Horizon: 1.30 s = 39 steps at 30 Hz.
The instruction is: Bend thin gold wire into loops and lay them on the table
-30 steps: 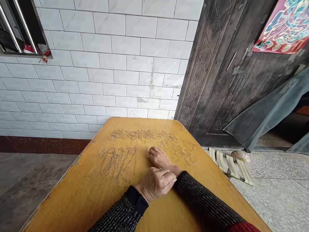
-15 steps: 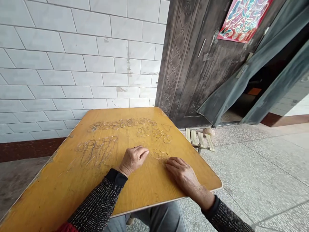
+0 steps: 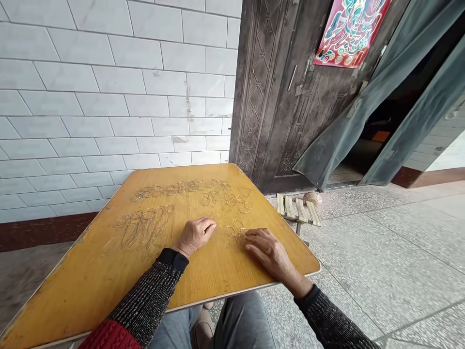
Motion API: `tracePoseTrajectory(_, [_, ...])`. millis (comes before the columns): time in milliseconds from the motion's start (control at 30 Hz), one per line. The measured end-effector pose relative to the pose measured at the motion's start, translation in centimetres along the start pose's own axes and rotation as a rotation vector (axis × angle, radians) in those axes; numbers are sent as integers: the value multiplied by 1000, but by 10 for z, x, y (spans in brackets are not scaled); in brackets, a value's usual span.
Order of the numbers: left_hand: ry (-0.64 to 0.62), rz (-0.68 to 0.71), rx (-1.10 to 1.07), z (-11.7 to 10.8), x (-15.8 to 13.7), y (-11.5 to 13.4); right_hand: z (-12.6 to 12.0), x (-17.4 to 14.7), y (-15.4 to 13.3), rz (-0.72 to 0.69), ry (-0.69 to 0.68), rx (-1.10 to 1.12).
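Copper-looking wire loops (image 3: 235, 229) sit in a small cluster right at the fingertips of the right hand (image 3: 269, 251), and since the hands overlapped a second ago and are apart now, I'd guess that cluster is the bit being worked on. Left hand (image 3: 196, 236) is just across from it with its fingers curled in, the right fingers lie side by side, and honestly can't tell if either is pinching wire. Some of the cluster may be hidden under the right fingers, and the tangled strands (image 3: 145, 224) left of the left fingers on the bench (image 3: 207, 281) are too thin to count.
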<state>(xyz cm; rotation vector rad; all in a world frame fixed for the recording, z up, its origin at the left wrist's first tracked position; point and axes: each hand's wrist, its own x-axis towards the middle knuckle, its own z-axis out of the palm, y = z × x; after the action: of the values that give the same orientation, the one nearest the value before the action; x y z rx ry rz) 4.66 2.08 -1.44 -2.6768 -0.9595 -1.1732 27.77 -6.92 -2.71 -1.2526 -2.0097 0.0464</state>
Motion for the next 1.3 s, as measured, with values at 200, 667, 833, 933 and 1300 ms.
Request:
tracePoseTrajectory(200, [-9,-41,13,0,0,-3,-3,13,20,173,-12,21])
tracePoseTrajectory(667, [-41,-95,21,-1,2,-10,3,37,27,361,-187,-163])
tracePoseTrajectory(833, [-51,-108,-10,-4,1,-10,-2,34,26,400,-128,-89])
tracePoseTrajectory(933, [-45,-131,-49,-6,1,-10,-10,29,27,393,-131,8])
tracePoseTrajectory(1300, [18,-357,-398,-6,7,3,-11,62,-29,387,-50,435])
